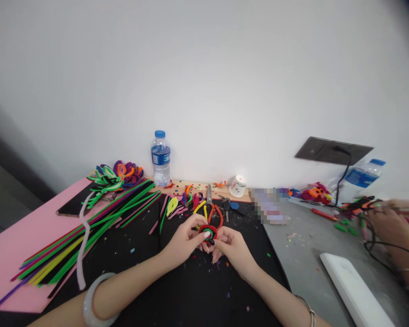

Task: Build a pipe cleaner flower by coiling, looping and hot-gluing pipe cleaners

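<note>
Both hands pinch the coiled pipe-cleaner (fingers closed)

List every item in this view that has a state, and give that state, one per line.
left hand: closed on the coiled pipe cleaner
right hand: pinching the same coil
coiled pipe cleaner: bent into a red, green and black arch
water bottle: upright, capped
paper cup: tipped on its side
pliers: lying flat, handles apart
straight pipe cleaners: lying loose, unbent
phone: screen dark
</note>
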`<state>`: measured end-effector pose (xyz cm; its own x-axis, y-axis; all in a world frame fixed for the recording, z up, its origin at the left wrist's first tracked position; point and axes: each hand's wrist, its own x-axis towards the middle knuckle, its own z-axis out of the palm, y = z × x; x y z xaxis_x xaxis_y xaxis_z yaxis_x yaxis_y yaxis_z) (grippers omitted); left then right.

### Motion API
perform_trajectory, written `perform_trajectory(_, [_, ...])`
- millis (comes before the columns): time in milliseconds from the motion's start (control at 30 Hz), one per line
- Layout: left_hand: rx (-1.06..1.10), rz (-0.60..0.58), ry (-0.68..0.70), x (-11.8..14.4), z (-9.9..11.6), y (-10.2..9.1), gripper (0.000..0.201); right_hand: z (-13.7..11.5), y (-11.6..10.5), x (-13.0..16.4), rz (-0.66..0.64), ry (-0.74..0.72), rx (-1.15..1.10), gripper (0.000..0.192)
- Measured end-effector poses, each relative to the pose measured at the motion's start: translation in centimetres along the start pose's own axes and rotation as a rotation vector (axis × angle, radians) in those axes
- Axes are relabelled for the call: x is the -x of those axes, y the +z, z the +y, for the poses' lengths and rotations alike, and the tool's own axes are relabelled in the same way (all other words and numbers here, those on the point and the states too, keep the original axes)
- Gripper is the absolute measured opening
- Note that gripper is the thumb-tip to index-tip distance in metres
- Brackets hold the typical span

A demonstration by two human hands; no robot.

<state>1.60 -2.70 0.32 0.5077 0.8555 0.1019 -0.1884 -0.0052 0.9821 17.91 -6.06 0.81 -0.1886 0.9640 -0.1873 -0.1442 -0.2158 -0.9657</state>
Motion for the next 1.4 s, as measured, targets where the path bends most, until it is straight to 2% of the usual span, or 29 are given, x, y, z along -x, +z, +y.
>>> perform_trajectory(467, [-0.003,-0.004,-0.006,0.1,0.3,0.3,0.02,-0.3,-0.1,0.1,-0.009,-0.033,0.03,0.029])
perform_trajectory(667, [-0.101,-0.015,0.005,0.1,0.0,0.0,0.022,-0.7,-0.6,0.0,-0.002,-0.035,0.08,0.03])
perform_trajectory(867, [-0.175,-0.035,0.005,0.3,0.1,-0.3,0.032,-0.8,-1.5,-0.3,0.009,-0.069,0.137,0.03])
perform_trajectory(1067, [-0.191,0.002,0.025,0.2,-0.1,-0.4,0.04,-0.8,-2.0,-0.5,0.04,-0.086,0.195,0.03])
perform_trajectory(1400, [-0.158,0.065,0.007,-0.1,0.8,-0.3,0.029,-0.4,-2.4,-0.5,0.021,-0.091,0.269,0.027])
